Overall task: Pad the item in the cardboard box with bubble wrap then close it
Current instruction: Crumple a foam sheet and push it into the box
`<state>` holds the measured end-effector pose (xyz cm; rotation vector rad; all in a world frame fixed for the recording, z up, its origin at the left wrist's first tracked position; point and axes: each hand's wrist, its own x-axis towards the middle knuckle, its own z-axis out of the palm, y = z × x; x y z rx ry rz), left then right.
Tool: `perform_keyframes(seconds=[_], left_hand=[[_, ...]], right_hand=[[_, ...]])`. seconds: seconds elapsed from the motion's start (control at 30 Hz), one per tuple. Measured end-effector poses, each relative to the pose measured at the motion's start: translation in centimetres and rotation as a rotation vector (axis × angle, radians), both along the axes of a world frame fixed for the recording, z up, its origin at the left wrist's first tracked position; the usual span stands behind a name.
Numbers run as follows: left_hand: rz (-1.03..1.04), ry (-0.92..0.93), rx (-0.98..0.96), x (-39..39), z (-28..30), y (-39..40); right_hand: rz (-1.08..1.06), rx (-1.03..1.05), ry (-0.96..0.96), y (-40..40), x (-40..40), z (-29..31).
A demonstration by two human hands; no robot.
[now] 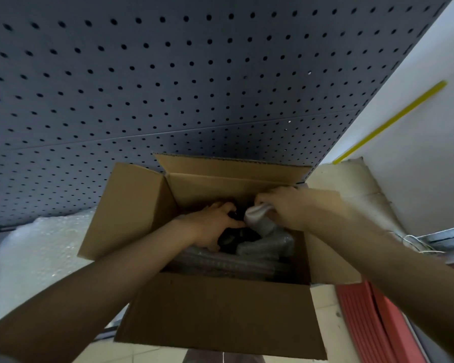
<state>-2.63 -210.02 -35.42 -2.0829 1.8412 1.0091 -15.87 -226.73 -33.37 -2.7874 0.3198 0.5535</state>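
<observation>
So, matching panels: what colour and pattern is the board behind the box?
Dark grey pegboard with regular round holes; head view.

Grey pegboard [168,74] behind, yellow strip [393,119] on white wall, red panels [372,323] btm right

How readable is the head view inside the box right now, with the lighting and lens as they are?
Head view: dim and soft overall; the cardboard box interior is in deep shadow, so the dark item barely separates from the bubble wrap. The left hand and right hand are slightly blurred. Wide-angle distortion bends the pegboard and stretches the forearms. No glare.
</observation>
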Motion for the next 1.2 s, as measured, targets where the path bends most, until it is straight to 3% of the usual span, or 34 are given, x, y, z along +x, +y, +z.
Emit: perform_keyframes(seconds=[0.13, 0.37, 0.97, 1.2], left_hand=[[-0.001, 0.035, -0.001, 0.2, 0.1, 0.1], [-0.049, 0.017, -0.009, 0.2, 0.4, 0.3], [0.056, -0.118, -0.140, -1.0, 5.2, 1.4], [0.167, -0.234, -0.184, -0.8, 7.2, 2.9]], right_hand=[[-0.017, 0.088, 0.034, -0.2, 0.4, -0.7], [0.030, 0.059, 0.327, 2.5, 0.9, -2.4], [-0.052, -0.163, 0.417, 3.0, 0.7, 1.0], [-0.035, -0.051, 0.342, 4.1, 0.0, 3.4]])
